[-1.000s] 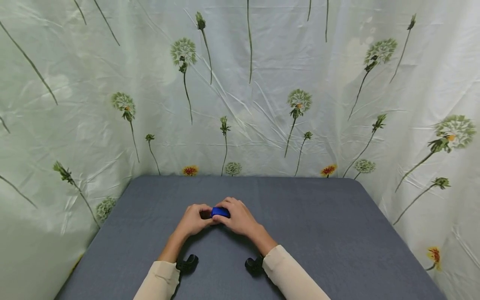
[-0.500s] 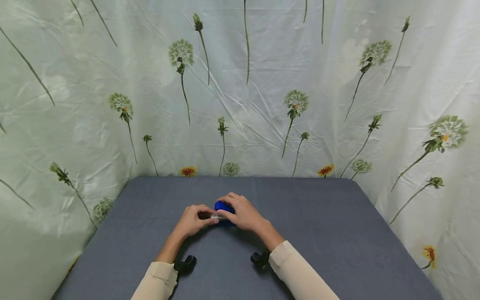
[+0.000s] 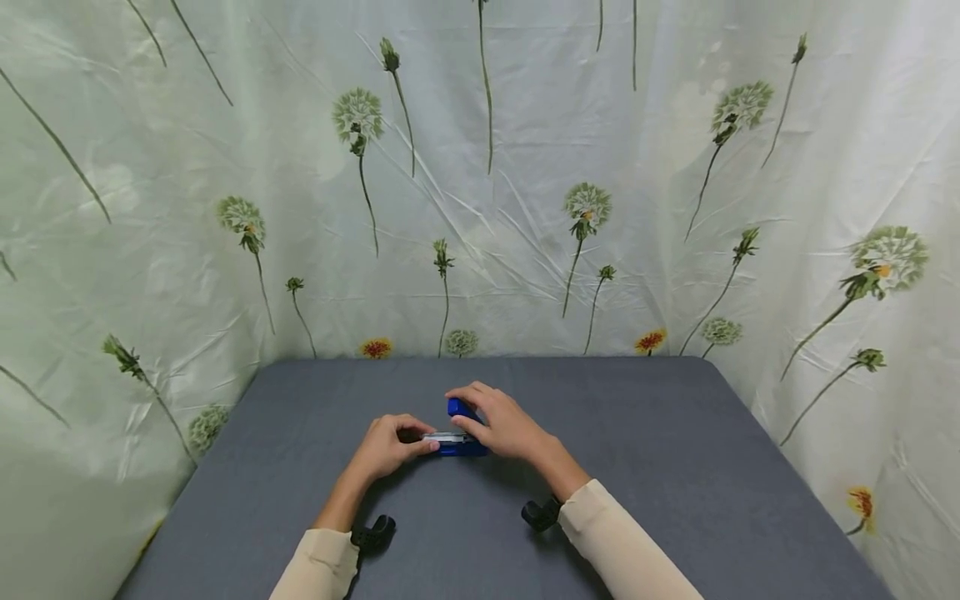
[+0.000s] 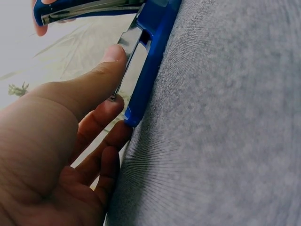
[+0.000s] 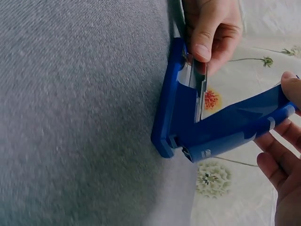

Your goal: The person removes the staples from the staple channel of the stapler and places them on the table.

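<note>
A blue stapler (image 3: 462, 449) stands on the grey tabletop, spread wide at its hinge. My left hand (image 3: 386, 446) pinches the free end of its metal staple channel (image 4: 129, 44) between thumb and fingers, with a gap between channel and blue base (image 4: 149, 77). The lower fingers reach the tip of that base. My right hand (image 3: 506, 423) holds the raised blue top cover (image 5: 240, 123) near its front end, thumb on one side and fingers on the other. In the right wrist view the cover tilts well away from the channel.
The grey cloth-covered table (image 3: 637, 467) extends all around the hands. Behind it hangs a pale curtain (image 3: 510, 250) printed with dandelions. Black wrist cameras are strapped on the left wrist (image 3: 373, 533) and the right wrist (image 3: 542, 514).
The stapler has gone from closed to spread open. My right hand has moved right and lifted the top cover away from the channel; my left hand has stayed nearly in place.
</note>
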